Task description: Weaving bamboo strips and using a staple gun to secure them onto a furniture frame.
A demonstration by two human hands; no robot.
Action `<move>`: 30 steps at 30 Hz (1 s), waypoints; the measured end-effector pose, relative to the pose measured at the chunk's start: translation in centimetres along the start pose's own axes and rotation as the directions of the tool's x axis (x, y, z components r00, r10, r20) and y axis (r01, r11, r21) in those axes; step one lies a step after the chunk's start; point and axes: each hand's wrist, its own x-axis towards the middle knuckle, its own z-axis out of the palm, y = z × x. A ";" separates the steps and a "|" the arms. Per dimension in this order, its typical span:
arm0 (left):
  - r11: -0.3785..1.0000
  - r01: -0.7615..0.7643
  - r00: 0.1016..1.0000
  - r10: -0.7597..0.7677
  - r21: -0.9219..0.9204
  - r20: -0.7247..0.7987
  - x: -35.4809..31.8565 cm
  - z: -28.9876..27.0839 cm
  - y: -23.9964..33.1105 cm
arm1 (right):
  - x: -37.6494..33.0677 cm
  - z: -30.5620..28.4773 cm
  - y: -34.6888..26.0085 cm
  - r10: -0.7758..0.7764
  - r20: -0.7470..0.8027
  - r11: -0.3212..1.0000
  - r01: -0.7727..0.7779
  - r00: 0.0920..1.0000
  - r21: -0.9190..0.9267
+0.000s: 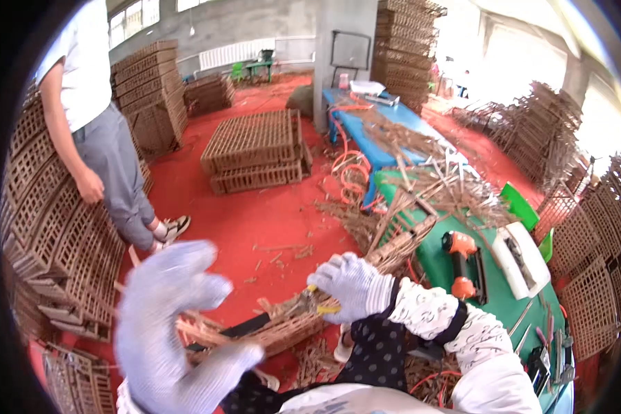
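Observation:
My left hand [169, 321], in a white knit glove, is raised close to the camera and blurred, fingers spread, holding nothing. My right hand [352, 284], also gloved, grips a tool with yellow handles [317, 301] against a woven wicker tray [303, 314] that lies across my lap and slants up to the right. A dark strip [238, 328] lies along the tray's near edge. Broken wicker pieces lie under it.
A green table [462, 276] at right carries an orange power tool [462, 265], a white device and hand tools. Stacked wicker trays [255, 148] sit on the red floor, more along the left. A person [96, 117] stands at left. A blue table [372, 131] holds wicker scraps.

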 end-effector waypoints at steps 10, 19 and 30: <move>0.790 0.567 0.811 -0.485 -0.234 0.328 -10.5 10.3 -11.5 | 0.9 0.5 -0.1 -0.034 0.061 0.999 0.032 0.998 0.037; 0.549 0.644 0.762 -0.523 -0.533 0.382 -9.5 10.6 -11.6 | 2.7 0.1 -0.9 -0.072 0.075 0.997 0.071 0.995 0.016; 0.557 0.656 0.746 -0.580 -0.509 0.327 -9.6 11.4 -11.8 | 3.8 -0.2 -1.4 -0.199 0.101 0.971 0.210 0.975 -0.114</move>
